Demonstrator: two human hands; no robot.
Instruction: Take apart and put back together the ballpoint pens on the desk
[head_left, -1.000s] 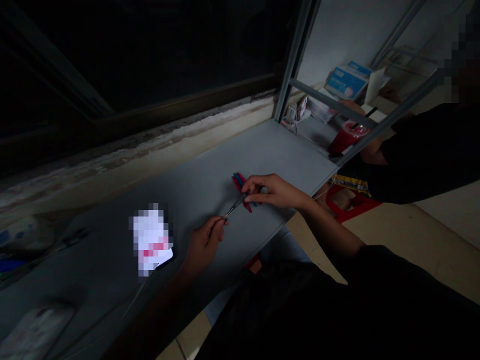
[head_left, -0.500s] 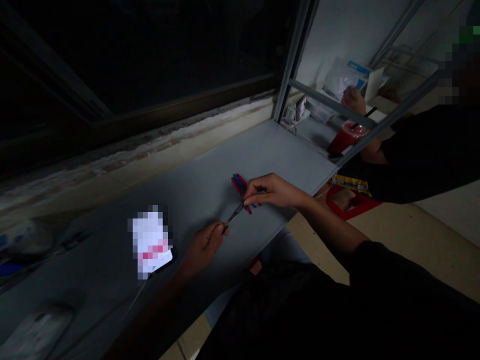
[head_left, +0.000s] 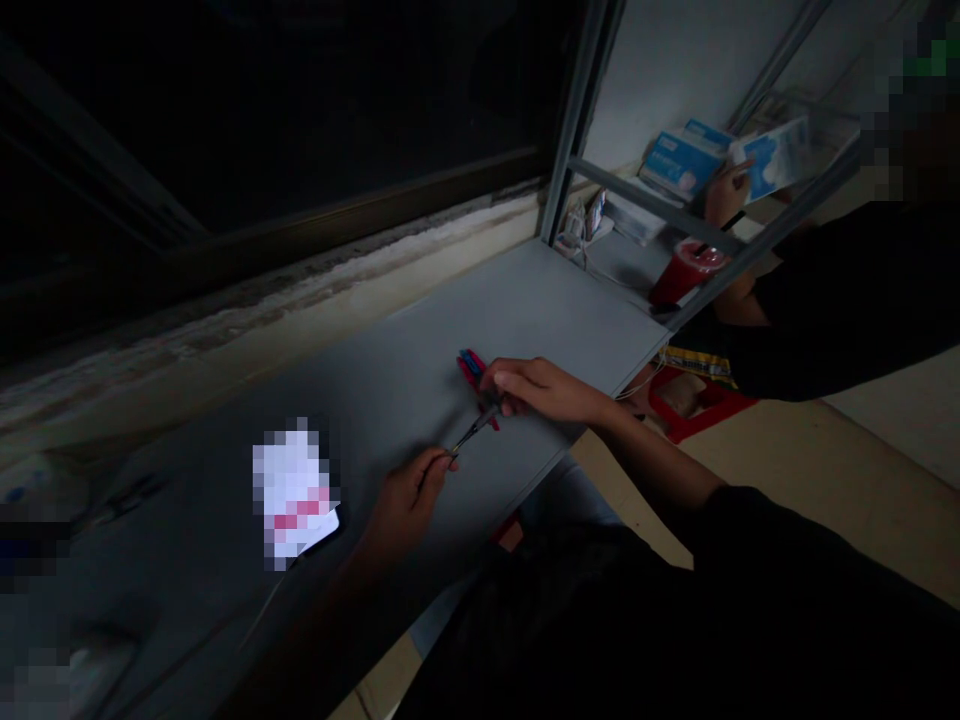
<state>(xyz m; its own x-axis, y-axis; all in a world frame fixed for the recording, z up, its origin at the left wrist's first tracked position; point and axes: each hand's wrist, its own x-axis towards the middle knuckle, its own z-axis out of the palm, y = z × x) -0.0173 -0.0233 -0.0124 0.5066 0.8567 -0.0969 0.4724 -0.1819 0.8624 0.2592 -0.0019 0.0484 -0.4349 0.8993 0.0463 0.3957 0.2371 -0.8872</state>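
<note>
My left hand and my right hand both pinch a thin dark tool, perhaps tweezers, which lies slanted between them a little above the grey shelf top. My right fingers also sit just beside a small bunch of red and blue slender items, partly hidden under them. Their exact kind is too small to tell. Left of my left hand lies a pixelated flat object, probably a phone.
A co-worker's hand holds a white and blue packet beyond a metal frame. A red cup with a straw, blue-and-white boxes and a red stool are at the right.
The co-worker's hand has moved right and up, now with the white and blue packet. My right hand has shifted slightly down and covers more of the red and blue items.
</note>
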